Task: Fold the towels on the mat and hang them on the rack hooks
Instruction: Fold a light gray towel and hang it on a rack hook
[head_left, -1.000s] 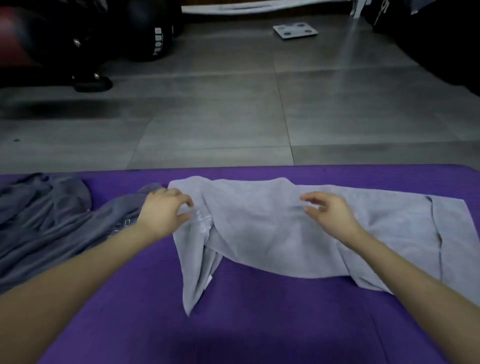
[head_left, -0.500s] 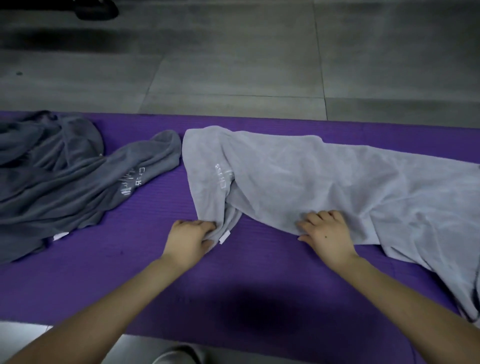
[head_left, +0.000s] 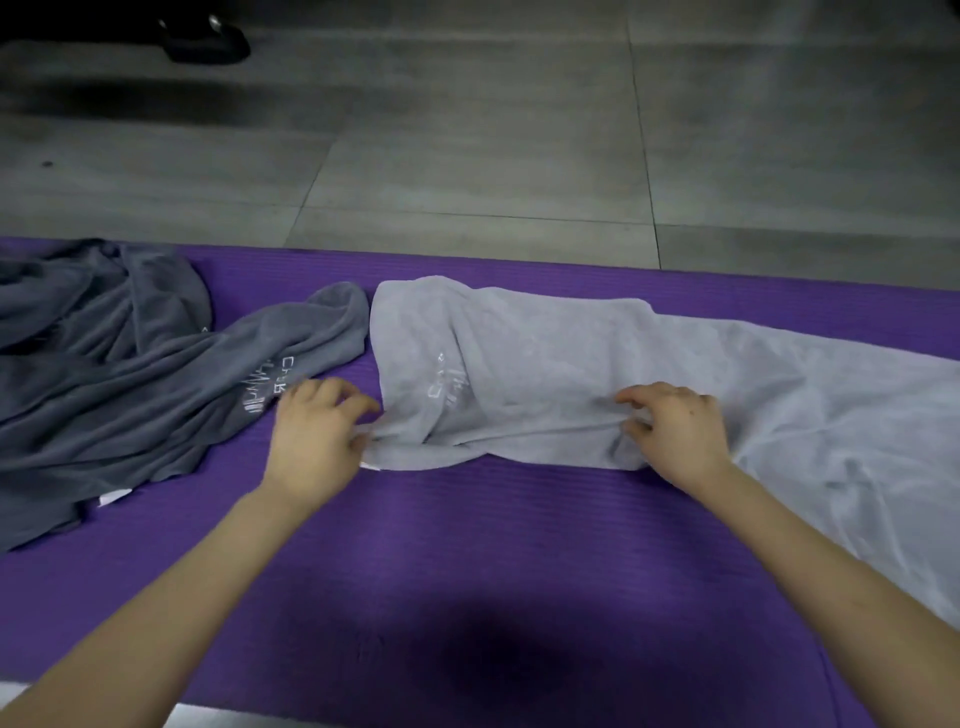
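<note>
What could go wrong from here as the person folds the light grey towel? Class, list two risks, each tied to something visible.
1. The light grey towel is bunched between the left hand and right hand gripping its near edge; folding now may trap wrinkles.
2. The dark grey towel lies almost against its left end, so it might get dragged along.

Workout room — purple mat (head_left: 467, 545)
</note>
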